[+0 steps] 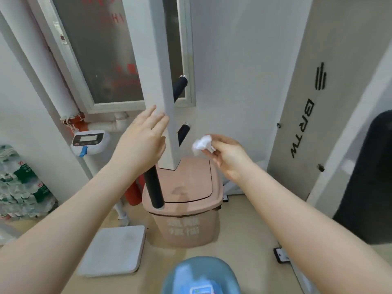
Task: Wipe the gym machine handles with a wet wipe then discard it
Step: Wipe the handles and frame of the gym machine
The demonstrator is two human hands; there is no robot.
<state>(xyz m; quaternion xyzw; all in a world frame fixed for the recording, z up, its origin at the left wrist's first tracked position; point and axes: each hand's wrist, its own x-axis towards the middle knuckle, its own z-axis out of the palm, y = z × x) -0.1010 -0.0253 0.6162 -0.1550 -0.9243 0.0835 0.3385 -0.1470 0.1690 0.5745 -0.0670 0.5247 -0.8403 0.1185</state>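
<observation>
**Wipe bunched in the right hand above the pink bin**

At the far left, stacked packs (21, 183) with green and red printing lie against the wall; the writing is too blurred to read. Next to them a scale's display (90, 141) stands on a pole over its white platform (114, 250). The left hand (141, 143) reaches forward with straight, spread fingers laid against the white post (157, 81) of the gym machine, holding nothing. A black handle (153, 187) juts toward the camera below that hand, and two more handles (180, 87) stick out behind the post. The pink bin (186, 209), lid closed, carries pale lettering that cannot be read. The right hand (228, 157) pinches a crumpled white wipe (201, 144) in its fingertips, above the bin and just beside the post. On the grey panel (318, 92) at the right, black letters read "BRTW".
</observation>
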